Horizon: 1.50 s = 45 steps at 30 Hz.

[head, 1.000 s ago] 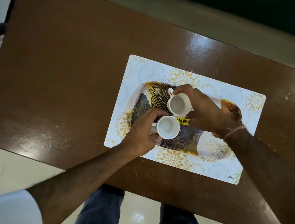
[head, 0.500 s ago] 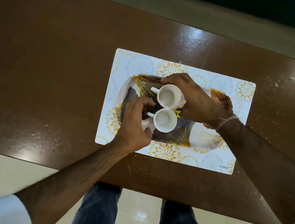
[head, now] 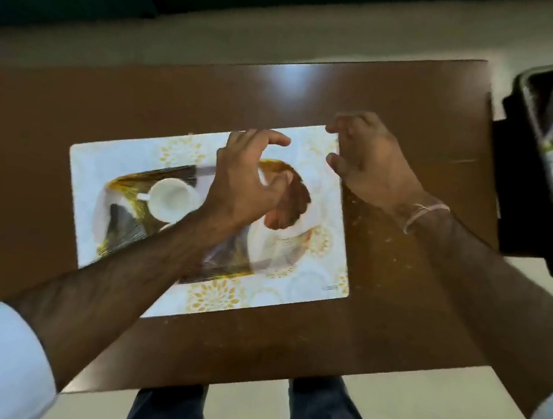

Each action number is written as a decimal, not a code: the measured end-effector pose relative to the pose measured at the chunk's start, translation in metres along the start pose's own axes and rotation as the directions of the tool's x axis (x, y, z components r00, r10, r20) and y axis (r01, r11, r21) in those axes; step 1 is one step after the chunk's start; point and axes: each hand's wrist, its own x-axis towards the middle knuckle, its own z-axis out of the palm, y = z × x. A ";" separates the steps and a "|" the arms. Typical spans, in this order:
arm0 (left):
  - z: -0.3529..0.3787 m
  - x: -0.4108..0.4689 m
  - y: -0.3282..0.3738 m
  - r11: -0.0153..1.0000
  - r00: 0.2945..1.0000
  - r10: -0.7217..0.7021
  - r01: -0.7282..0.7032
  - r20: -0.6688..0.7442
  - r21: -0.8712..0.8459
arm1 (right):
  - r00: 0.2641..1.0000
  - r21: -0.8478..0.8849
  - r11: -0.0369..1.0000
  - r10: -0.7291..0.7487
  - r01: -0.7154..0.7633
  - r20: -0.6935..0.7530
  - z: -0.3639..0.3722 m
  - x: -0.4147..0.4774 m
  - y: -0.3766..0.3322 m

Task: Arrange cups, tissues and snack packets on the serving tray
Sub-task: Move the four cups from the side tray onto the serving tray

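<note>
both hands (head: 244, 178) (head: 369, 165) off the cups now, fingers loosely spread and empty, one white cup (head: 170, 199) visible on tray (head: 278, 244)

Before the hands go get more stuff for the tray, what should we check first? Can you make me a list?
1. Left hand empty: ok, fingers spread, holding nothing.
2. Right hand empty: ok, open above the mat's far right corner.
3. Cup standing upright on the tray: ok, at its left end.
4. Second cup on the tray: cannot tell, the left forearm covers that spot.
5. Room left on the tray: ok, the right part shows bare.
6. Packets within reach: cannot tell, the black bin at the table's right end is blurred.
</note>
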 end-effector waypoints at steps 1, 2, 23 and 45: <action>0.016 0.009 0.015 1.000 1.000 -0.006 0.006 0.027 -0.013 | 0.999 -0.002 0.999 0.043 -0.043 -0.018 -0.014 -0.006 0.017; 0.033 0.018 0.030 1.000 0.999 -0.008 0.009 0.054 -0.024 | 0.996 0.002 0.997 0.079 -0.079 -0.035 -0.028 -0.012 0.034; 0.358 0.076 0.267 0.925 0.797 0.359 -0.372 0.485 -0.073 | 0.548 0.014 0.623 0.698 -0.782 -0.461 -0.203 -0.175 0.341; 0.342 0.084 0.277 0.940 0.760 0.336 -0.307 0.556 -0.148 | 0.549 0.415 0.703 0.711 -0.578 -0.440 -0.190 -0.199 0.327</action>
